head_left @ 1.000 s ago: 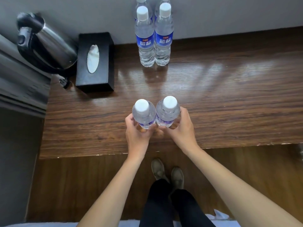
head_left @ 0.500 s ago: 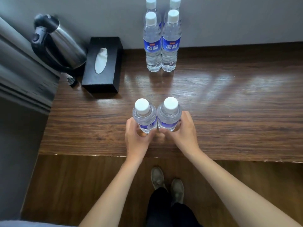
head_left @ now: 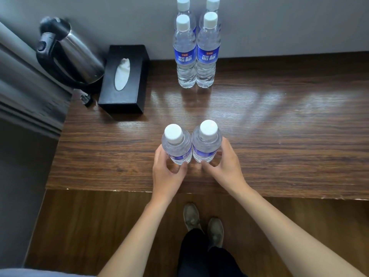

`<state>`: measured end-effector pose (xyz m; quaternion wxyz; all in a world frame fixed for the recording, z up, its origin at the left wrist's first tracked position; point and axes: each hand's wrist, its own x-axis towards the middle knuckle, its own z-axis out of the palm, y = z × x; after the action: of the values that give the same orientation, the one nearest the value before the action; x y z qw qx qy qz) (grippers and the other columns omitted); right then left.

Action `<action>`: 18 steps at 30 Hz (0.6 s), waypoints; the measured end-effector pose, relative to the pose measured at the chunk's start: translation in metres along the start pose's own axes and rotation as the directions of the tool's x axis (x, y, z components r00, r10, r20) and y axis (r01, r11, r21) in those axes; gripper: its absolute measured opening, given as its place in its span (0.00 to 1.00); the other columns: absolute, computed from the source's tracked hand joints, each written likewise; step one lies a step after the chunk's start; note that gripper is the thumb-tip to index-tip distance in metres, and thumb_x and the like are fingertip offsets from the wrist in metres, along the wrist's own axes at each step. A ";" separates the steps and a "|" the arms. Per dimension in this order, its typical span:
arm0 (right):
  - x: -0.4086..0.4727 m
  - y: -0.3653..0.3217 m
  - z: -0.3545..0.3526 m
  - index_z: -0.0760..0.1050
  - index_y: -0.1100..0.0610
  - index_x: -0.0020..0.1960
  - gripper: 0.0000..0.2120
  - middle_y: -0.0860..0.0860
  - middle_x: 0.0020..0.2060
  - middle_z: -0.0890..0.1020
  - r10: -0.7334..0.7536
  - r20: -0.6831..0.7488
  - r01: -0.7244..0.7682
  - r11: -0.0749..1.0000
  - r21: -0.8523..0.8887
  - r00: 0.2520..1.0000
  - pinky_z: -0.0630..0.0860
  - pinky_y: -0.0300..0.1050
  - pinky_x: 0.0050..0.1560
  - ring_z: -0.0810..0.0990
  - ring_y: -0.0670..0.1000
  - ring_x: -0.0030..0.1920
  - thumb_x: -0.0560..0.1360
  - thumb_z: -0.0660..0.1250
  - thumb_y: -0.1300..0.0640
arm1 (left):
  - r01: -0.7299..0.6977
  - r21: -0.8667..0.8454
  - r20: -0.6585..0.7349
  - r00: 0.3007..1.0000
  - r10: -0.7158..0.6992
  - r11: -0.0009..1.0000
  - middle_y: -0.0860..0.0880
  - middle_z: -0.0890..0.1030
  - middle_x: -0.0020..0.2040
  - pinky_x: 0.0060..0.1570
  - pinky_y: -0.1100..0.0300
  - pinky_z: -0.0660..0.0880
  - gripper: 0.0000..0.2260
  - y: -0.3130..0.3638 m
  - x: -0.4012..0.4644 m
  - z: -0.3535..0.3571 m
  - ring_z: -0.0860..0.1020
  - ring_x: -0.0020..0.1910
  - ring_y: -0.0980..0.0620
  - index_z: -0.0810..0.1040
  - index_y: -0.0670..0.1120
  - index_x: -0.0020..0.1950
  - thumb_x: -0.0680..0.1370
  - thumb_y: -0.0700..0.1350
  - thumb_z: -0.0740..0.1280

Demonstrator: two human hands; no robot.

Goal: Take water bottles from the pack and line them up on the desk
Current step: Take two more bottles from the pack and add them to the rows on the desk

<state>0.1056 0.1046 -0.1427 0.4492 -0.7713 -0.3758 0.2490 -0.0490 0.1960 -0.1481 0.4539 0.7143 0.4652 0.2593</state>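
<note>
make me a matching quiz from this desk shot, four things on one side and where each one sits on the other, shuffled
Things:
1. kettle
2. tissue box
3. left hand
4. right hand

Places:
A. grips the right one of the two near bottles
B. far left corner of the desk, beside the box
C. grips the left one of the two near bottles
D. between the kettle and the bottles by the wall

Pairs: 1-B, 2-D, 3-C, 4-A
</note>
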 end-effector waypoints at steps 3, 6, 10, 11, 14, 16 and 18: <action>0.001 0.003 -0.001 0.72 0.53 0.63 0.27 0.42 0.53 0.73 -0.014 -0.011 0.014 0.999 -0.050 1.000 0.66 0.26 0.51 0.74 0.42 0.55 0.67 0.77 0.53 | 0.032 -0.026 -0.014 0.999 -0.032 0.999 0.53 0.81 0.59 0.62 0.55 0.77 0.23 -0.001 -0.001 0.000 0.79 0.60 0.55 0.76 0.47 0.64 0.71 0.40 0.77; 0.000 0.003 0.000 0.72 0.52 0.62 0.28 0.43 0.53 0.74 0.005 -0.042 -0.008 0.997 -0.076 0.999 0.68 0.30 0.52 0.73 0.43 0.56 0.65 0.78 0.51 | 0.046 -0.022 -0.037 0.998 -0.047 0.999 0.53 0.81 0.59 0.61 0.58 0.77 0.25 0.001 -0.002 0.001 0.80 0.59 0.56 0.76 0.48 0.65 0.70 0.41 0.78; -0.003 -0.003 0.004 0.71 0.51 0.59 0.29 0.43 0.50 0.73 0.045 -0.096 -0.052 0.996 -0.076 0.994 0.70 0.38 0.50 0.73 0.45 0.54 0.63 0.80 0.50 | 0.069 -0.036 -0.063 0.995 -0.071 0.997 0.53 0.81 0.59 0.61 0.55 0.79 0.26 -0.001 -0.002 0.002 0.80 0.59 0.54 0.75 0.49 0.65 0.69 0.43 0.79; -0.004 -0.004 0.006 0.70 0.51 0.59 0.30 0.44 0.50 0.73 0.058 -0.107 -0.066 0.995 -0.073 0.993 0.70 0.38 0.50 0.73 0.46 0.54 0.62 0.80 0.50 | 0.070 -0.038 -0.072 0.995 -0.072 0.997 0.53 0.81 0.59 0.60 0.55 0.79 0.27 -0.001 -0.002 0.003 0.80 0.59 0.54 0.75 0.49 0.65 0.69 0.43 0.80; -0.006 -0.006 0.009 0.69 0.51 0.58 0.31 0.45 0.50 0.72 0.086 -0.137 -0.098 0.992 -0.079 0.987 0.71 0.41 0.50 0.73 0.47 0.54 0.61 0.81 0.49 | 0.081 -0.030 -0.106 0.991 -0.084 0.996 0.53 0.80 0.59 0.59 0.56 0.79 0.28 0.000 -0.002 0.005 0.79 0.59 0.54 0.74 0.49 0.64 0.68 0.47 0.81; -0.007 -0.008 0.012 0.69 0.52 0.57 0.32 0.46 0.50 0.72 0.096 -0.158 -0.110 0.990 -0.087 0.983 0.72 0.43 0.51 0.73 0.48 0.54 0.60 0.81 0.47 | 0.098 -0.022 -0.131 0.986 -0.100 0.995 0.52 0.80 0.58 0.57 0.55 0.80 0.28 0.001 -0.003 0.006 0.79 0.58 0.55 0.74 0.49 0.63 0.67 0.49 0.81; -0.009 -0.010 0.014 0.68 0.51 0.55 0.32 0.46 0.50 0.72 0.113 -0.177 -0.132 0.986 -0.101 0.978 0.73 0.44 0.50 0.72 0.49 0.54 0.59 0.82 0.46 | 0.114 -0.022 -0.141 0.983 -0.116 0.993 0.52 0.79 0.57 0.56 0.55 0.80 0.29 0.001 -0.004 0.007 0.79 0.56 0.55 0.74 0.50 0.62 0.66 0.52 0.81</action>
<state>0.0869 0.1076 -0.1401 0.4194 -0.8356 -0.3011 0.1877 -0.0452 0.1897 -0.1502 0.4386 0.6628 0.5353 0.2860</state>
